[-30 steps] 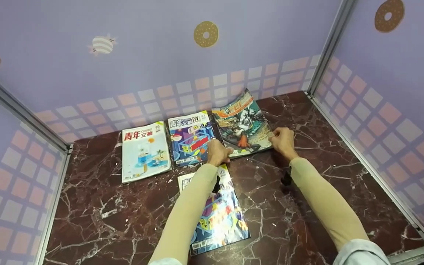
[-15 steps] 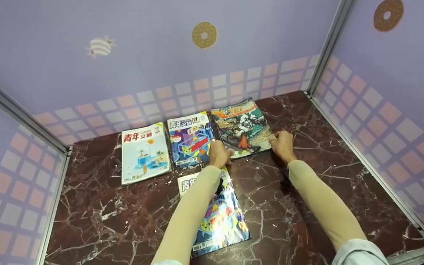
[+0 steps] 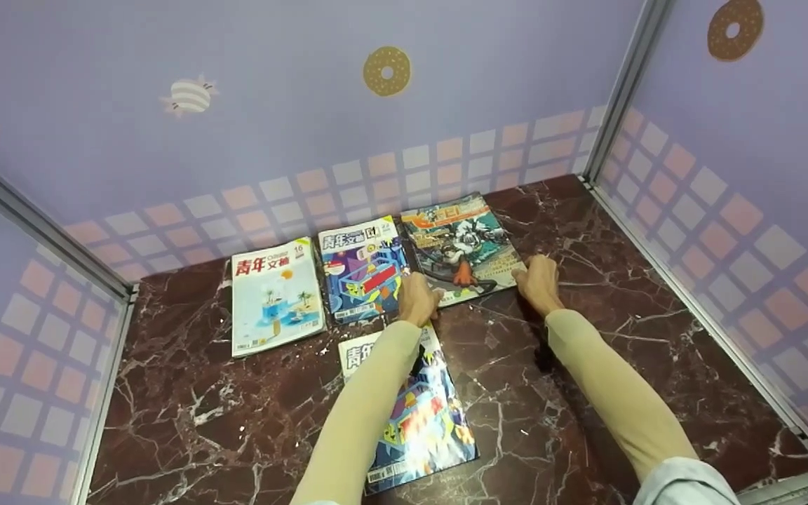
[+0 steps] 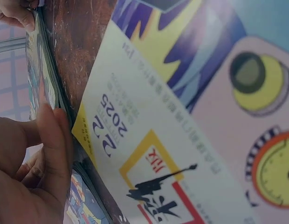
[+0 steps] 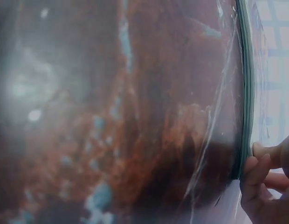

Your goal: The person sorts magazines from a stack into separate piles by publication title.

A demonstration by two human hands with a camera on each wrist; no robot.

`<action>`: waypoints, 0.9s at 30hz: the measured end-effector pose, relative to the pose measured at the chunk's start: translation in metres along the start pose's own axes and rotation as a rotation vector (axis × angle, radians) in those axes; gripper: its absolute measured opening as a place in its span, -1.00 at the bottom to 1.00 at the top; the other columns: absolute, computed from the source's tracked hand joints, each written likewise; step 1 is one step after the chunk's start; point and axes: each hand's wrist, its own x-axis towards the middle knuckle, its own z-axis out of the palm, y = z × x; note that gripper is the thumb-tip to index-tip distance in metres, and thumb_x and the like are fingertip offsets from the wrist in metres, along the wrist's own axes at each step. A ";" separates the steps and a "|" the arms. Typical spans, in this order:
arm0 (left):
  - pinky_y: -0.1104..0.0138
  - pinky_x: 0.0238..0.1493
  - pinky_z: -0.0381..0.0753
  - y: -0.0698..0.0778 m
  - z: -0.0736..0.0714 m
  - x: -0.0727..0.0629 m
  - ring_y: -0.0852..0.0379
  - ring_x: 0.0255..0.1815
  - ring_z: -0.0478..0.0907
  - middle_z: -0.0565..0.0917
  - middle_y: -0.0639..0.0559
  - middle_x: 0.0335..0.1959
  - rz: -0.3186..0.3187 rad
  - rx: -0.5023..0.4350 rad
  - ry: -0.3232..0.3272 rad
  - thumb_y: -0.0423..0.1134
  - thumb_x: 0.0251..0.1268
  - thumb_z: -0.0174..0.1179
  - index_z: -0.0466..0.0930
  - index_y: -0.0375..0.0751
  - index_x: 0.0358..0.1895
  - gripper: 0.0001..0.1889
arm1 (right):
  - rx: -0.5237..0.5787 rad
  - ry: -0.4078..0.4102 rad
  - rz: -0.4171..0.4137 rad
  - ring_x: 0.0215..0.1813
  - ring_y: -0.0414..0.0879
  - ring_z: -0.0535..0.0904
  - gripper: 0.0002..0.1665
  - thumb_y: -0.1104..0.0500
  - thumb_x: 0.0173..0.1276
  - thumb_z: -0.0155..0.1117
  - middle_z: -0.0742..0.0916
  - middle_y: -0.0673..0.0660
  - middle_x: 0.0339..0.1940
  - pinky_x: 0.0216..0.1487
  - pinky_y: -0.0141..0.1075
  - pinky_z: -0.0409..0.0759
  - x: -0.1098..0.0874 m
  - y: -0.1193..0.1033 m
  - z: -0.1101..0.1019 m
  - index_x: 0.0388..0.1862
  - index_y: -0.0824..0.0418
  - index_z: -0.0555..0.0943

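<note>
A magazine with a dark green picture cover lies at the right end of the back row in the head view. My right hand pinches its lower right corner; the right wrist view shows thumb and fingertips on the thin green edge of the magazine. At the lower left corner, my left hand grips the same magazine, its thumb on the near edge. Just beneath the left forearm, a blue and white magazine is partly covered. Its printed "22 2025" corner fills much of the left wrist view.
Left of the green magazine lie a purple-blue magazine and a white magazine with an island picture. All rest on a dark red marbled tabletop, enclosed by a patterned back wall and side walls.
The green magazine's raised, curling far edge has come down flatter on the tabletop. Both hands have shifted slightly toward the person, staying at its lower corners. The other magazines have stayed put.
</note>
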 end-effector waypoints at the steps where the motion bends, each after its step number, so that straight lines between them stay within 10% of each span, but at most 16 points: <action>1: 0.32 -0.82 0.52 0.000 -0.001 -0.001 0.24 -0.96 0.50 0.55 0.10 -0.94 -0.002 -0.003 -0.008 -0.32 0.27 0.30 0.64 -0.17 -0.62 -0.73 | 0.003 0.001 0.003 -0.28 0.19 0.60 -0.66 0.15 0.34 0.44 0.72 0.23 -0.41 -0.09 0.13 0.65 -0.001 0.000 0.000 -0.61 0.20 0.61; 10: 0.28 -0.78 0.60 -0.005 -0.006 0.000 0.19 -0.90 0.60 0.62 0.05 -0.86 -0.017 -0.012 -0.016 -0.36 0.29 0.18 0.61 -0.13 -0.65 -0.70 | -0.011 0.027 -0.028 -0.15 0.35 0.67 -0.64 0.06 0.40 0.33 0.72 0.40 -0.26 0.02 0.26 0.65 -0.012 0.001 -0.002 -0.49 0.30 0.61; 18: 0.33 -0.58 0.52 -0.037 -0.026 -0.001 0.27 -0.68 0.54 0.65 0.19 -0.78 0.126 0.092 0.198 -0.22 0.09 0.38 0.57 0.13 -0.84 -0.62 | 0.091 0.137 -0.024 -0.32 0.20 0.70 -0.69 0.05 0.39 0.46 0.79 0.22 -0.45 -0.15 0.09 0.60 -0.061 -0.021 -0.022 -0.29 0.32 0.76; 27: 0.33 -0.59 0.53 -0.007 -0.117 -0.118 0.26 -0.78 0.47 0.70 -0.04 -0.75 0.264 -0.033 0.268 -0.29 0.28 0.40 0.74 -0.19 -0.65 -0.70 | 0.144 0.024 0.072 -0.17 0.26 0.84 -0.48 0.00 0.43 0.54 0.89 0.37 -0.18 0.02 0.07 0.77 -0.173 -0.104 -0.084 0.11 0.42 0.78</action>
